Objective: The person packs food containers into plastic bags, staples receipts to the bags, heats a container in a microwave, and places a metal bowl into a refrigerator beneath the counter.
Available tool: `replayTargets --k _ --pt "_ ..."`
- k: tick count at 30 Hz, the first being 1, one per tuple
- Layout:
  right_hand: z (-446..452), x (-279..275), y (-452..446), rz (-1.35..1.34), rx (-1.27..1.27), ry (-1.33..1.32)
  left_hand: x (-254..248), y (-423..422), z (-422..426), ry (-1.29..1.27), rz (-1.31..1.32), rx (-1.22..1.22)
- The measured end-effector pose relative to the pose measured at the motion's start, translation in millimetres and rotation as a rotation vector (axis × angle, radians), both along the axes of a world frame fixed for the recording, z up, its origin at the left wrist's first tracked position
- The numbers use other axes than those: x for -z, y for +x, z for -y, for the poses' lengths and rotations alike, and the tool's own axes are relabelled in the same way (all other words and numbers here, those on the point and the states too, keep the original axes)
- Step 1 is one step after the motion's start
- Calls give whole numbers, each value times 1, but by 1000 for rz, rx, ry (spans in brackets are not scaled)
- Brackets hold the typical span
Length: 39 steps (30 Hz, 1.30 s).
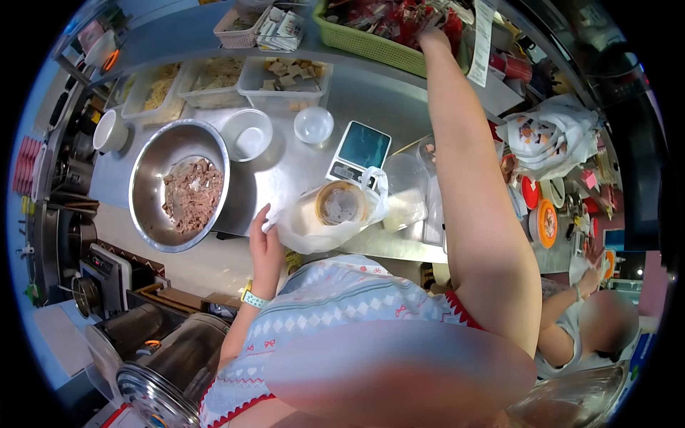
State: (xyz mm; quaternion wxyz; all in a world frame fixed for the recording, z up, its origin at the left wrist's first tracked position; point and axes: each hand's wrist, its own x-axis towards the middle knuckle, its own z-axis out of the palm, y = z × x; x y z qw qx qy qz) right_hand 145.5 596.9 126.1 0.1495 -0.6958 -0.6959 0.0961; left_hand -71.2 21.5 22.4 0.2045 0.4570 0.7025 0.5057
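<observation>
My left hand [267,246] pinches the edge of a white plastic bag [292,232] at the counter's front edge. Inside the bag stands a round takeaway container [342,205] with a clear lid. My right arm stretches far forward, and my right hand [433,39] is in a green basket [371,51] among red packets [410,21]; its fingers are hidden there. Just behind the bag lies a digital scale [362,148] with nothing on its dark plate. A clear plastic container [405,207] is right of the bag.
A steel bowl [146,203] with chopped meat [193,192] stands left, near two white bowls [247,135]. Food tubs [285,96] line the back below a shelf [171,36]. On the right are plastic bags [553,139], an orange-lidded container [547,222] and another person [560,332].
</observation>
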Motion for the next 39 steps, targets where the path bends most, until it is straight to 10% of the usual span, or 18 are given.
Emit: replayTargets --k 2,10,15,16,18,20,23,28,31,39 --pt "-18 3 8 -62 32 -60 4 3 5 30 507 -27" --pt "66 -17 30 -1337 -164 -3 33 -27 -3 -65 594 57" --pt "247 -4 8 -1580 -218 117 -1 -26 -11 -14 689 188" --pt "283 9 12 -1100 -395 238 -1 -28 -9 -73 677 223" --pt "369 10 -16 -1395 -356 -118 -2 -30 -7 -76 640 234" --pt "416 26 -33 -707 -698 -114 -4 -28 -3 -15 677 267" --pt "427 50 -67 -602 -1201 -114 0 -30 -1 36 654 296" --pt "408 75 -93 -302 -1330 -150 5 -32 -1 88 714 323" --pt "393 81 -98 381 -1097 -110 -4 -39 -1 36 754 369" --pt "389 100 -105 95 -1119 -334 -1 -43 -5 -98 562 390"
